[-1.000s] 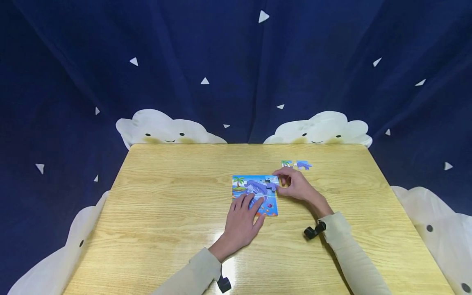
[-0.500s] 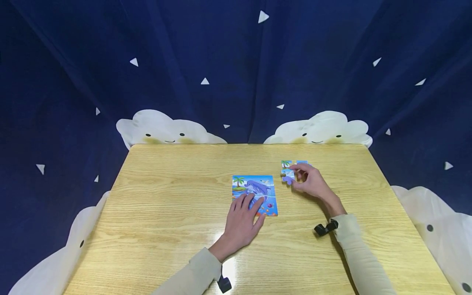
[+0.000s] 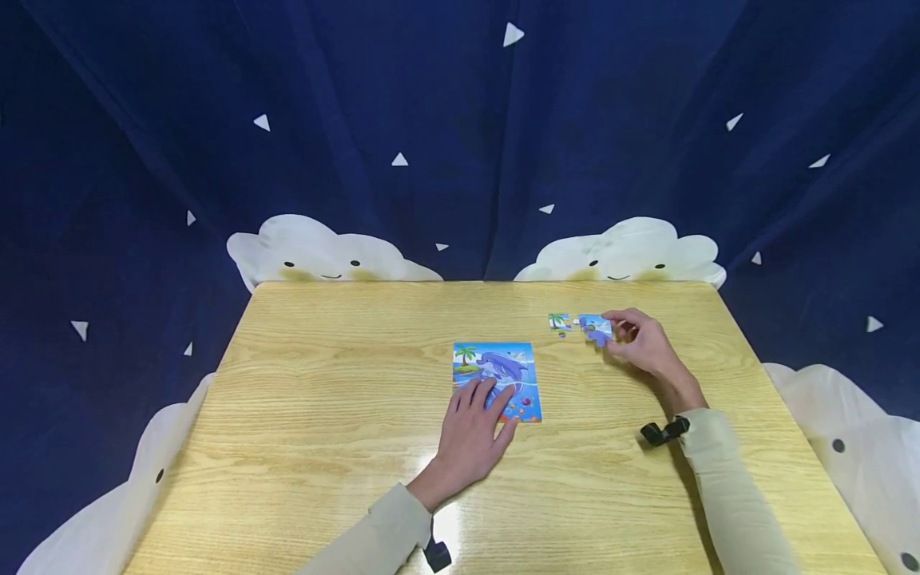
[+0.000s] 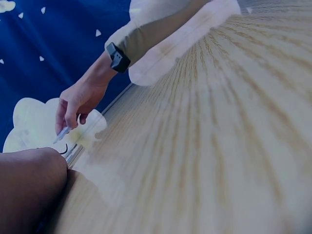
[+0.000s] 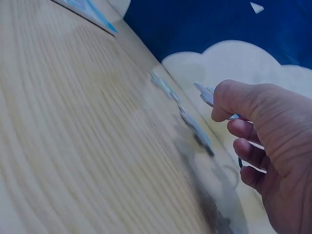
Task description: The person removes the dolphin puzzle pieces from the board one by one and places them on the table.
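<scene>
In the head view my left hand (image 3: 470,439) lies with fingers spread on the lower left of a square dolphin picture board (image 3: 530,379), hiding part of it. My right hand (image 3: 650,347) pinches a blue and purple jigsaw piece (image 3: 602,332) between thumb and fingertips, right of the board. The right wrist view has this piece (image 5: 206,95) raised above the table. Beneath and left of it lie other jigsaw pieces: a palm tree piece (image 3: 557,321), and another (image 5: 197,134) that the held piece partly covers in the head view.
The wooden table (image 3: 323,415) extends around both hands. Its far edge meets a dark blue curtain (image 3: 460,120) with white triangles and clouds. A black wrist camera (image 3: 664,431) is strapped to the right sleeve, and another (image 3: 436,553) to the left.
My right hand has carried the jigsaw piece from the board's upper right corner, past the palm tree piece, to the other piece on the right. My left hand stays put.
</scene>
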{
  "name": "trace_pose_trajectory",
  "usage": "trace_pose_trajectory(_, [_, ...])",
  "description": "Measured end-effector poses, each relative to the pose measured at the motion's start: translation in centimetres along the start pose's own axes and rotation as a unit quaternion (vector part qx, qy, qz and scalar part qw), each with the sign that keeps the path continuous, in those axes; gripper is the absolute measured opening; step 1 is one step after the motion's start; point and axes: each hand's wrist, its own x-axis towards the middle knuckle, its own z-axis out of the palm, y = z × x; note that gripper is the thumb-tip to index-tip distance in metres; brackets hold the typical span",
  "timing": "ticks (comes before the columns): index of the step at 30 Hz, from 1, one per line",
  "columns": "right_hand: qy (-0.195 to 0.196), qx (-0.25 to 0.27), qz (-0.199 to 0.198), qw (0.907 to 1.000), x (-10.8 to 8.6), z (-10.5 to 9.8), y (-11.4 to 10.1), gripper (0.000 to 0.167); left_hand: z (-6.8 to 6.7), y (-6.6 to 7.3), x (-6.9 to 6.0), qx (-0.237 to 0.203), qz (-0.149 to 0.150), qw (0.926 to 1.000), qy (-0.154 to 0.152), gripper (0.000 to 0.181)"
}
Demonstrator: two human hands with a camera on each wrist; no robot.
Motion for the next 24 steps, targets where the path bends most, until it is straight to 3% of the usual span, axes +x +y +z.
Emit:
trace_pose_trajectory(14, [-0.001,-0.002,0.068,0.9977,0.7,-2.8,3.9,0.050,-0.1,0.1,0.1,0.010,-0.004,0.9999,0.006,0.052])
trace_pose_trajectory(24, [-0.024,-0.010,0.104,0.9942,1.4,-3.6,4.6,0.051,0.2,0.1,0.1,0.009,-0.009,0.9999,-0.002,0.051])
